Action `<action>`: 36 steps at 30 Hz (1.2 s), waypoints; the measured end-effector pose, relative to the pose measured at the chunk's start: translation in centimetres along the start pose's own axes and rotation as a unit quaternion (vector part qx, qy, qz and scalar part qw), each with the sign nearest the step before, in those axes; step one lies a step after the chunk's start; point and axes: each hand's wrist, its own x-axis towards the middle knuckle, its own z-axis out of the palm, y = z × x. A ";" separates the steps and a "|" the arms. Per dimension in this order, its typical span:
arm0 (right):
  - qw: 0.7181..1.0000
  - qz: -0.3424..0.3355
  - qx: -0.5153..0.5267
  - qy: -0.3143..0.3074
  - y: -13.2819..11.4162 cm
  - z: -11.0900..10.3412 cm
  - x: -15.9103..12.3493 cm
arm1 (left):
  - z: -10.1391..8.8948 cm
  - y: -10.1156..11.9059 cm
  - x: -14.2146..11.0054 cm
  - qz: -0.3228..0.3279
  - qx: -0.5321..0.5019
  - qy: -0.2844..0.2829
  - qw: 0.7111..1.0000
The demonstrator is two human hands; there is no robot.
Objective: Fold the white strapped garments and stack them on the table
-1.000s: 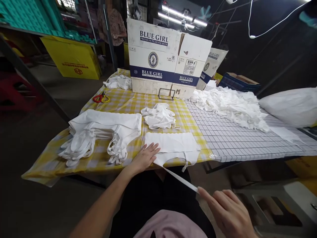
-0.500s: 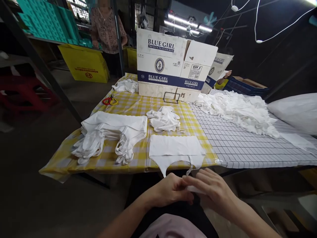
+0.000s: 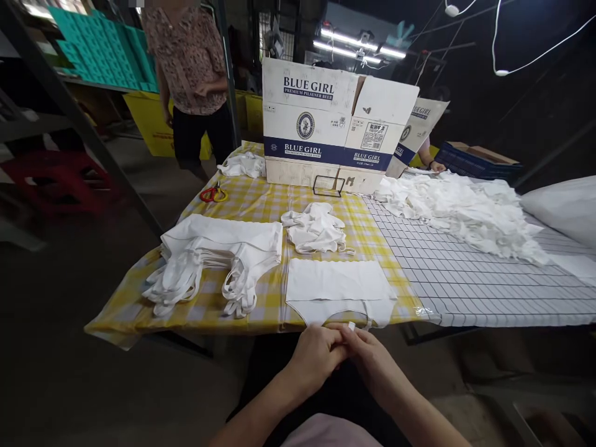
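A white strappy top (image 3: 339, 282) lies flat at the table's front edge, its straps hanging toward me. My left hand (image 3: 317, 355) is closed at the lower edge of the top, fingers pinched on a strap that they mostly hide. Against it, my right hand (image 3: 370, 360) is closed too, and a small white strap end (image 3: 351, 325) shows between its thumb and fingers. To the left rests a neat stack of white tops (image 3: 223, 239) with straps dangling in front. Just behind the single top sits a crumpled white heap of tops (image 3: 316, 226).
Red-and-yellow-handled scissors (image 3: 214, 194) and a black wire stand (image 3: 328, 185) lie on the yellow checked cloth (image 3: 251, 202). Large cartons (image 3: 307, 124) block the back. A big pile of white pieces (image 3: 465, 211) covers the right side. A person (image 3: 190, 74) stands behind on the left.
My right hand has moved in against my left, its fingers now closed around the strap end. The person at the back left has stepped and lifted one forearm. The view has shifted slightly.
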 end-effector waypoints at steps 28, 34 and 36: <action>0.993 0.018 -0.119 -0.019 -1.9 -1.6 1.8 | -2.0 -1.8 0.5 0.280 0.234 0.201 0.909; 0.994 0.072 -0.055 -0.060 -1.1 -1.7 1.9 | -2.3 -2.3 -0.1 0.281 0.259 0.185 0.906; 0.991 0.038 -0.124 -0.042 -1.1 -1.6 1.9 | -2.3 -2.2 -0.1 0.232 0.238 0.176 0.926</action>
